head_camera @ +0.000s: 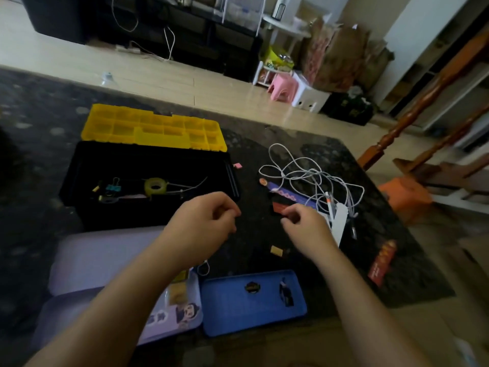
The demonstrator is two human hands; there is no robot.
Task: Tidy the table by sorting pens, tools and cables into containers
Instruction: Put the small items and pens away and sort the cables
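My left hand [203, 223] hovers by the front right corner of the open black toolbox [79, 181], fingers curled with thumb against index; nothing shows between them. My right hand [307, 226] pinches the edge of a small red card [278, 207] on the dark table. Behind it lie a tangle of white cables [304, 173], a blue strip [287, 195] and a white pen with an orange band [330, 205]. The toolbox holds a tape roll [156, 185] and binder clips [113, 186]. An open blue tin [225, 308] sits near me.
The toolbox's yellow compartment lid [153, 128] lies open behind it. A lavender tin [111, 258] with stickers is at front left. A small yellow piece [276, 250], a pink piece [237, 165] and a red packet [381, 260] lie loose. A wooden chair stands right.
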